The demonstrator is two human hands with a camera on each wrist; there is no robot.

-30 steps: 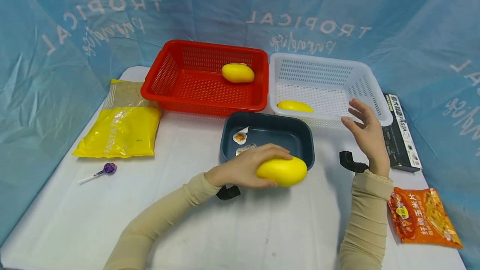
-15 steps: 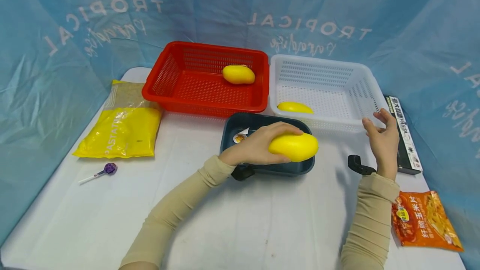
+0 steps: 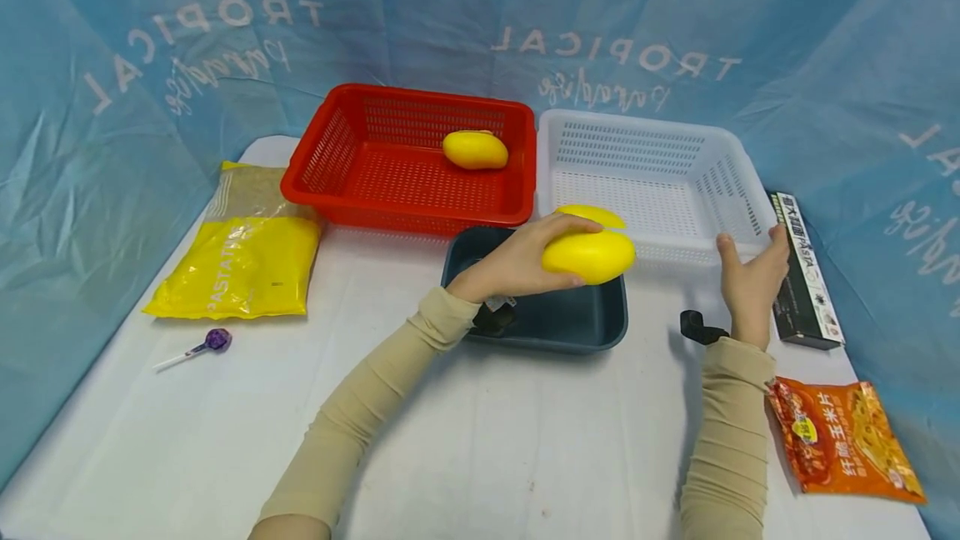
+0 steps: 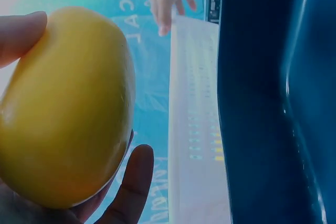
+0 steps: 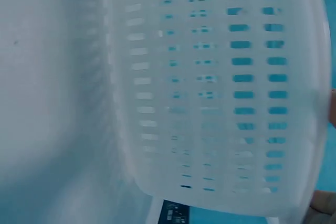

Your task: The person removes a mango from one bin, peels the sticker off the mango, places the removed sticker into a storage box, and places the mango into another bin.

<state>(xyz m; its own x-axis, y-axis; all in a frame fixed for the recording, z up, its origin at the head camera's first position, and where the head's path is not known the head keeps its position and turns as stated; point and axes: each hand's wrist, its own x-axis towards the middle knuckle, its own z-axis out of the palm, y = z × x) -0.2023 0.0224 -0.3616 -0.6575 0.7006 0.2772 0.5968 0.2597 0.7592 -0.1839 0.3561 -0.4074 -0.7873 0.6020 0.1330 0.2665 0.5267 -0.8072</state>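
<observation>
the white table (image 3: 480, 440) fills the lower frame and carries everything, with the blue printed sheet behind. at upper centre the red basket (image 3: 337, 140) holds one yellow mango (image 3: 475, 149) against its back right wall, and just right of it the white basket (image 3: 652, 182) holds another mango (image 3: 592, 213), mostly hidden at its front left corner. the dark blue tray (image 3: 570, 323) sits in front of both, close to the person, so both baskets are a short lift away. the left hand (image 3: 517, 261), at centre frame, has its fingers and thumb wrapped round a third mango (image 3: 588, 255), held in the air over the tray's far edge beside the white basket's front rim. the right hand (image 3: 750, 277), at centre right, rests against the white basket's front right corner with fingers spread apart and gripping nothing, seemingly steadying it. smaller things lie aside: a yellow pasta bag (image 3: 240, 248) left, a black box (image 3: 802, 269) and orange snack packet (image 3: 847, 440) right, a lollipop (image 3: 213, 340) lower left.
</observation>
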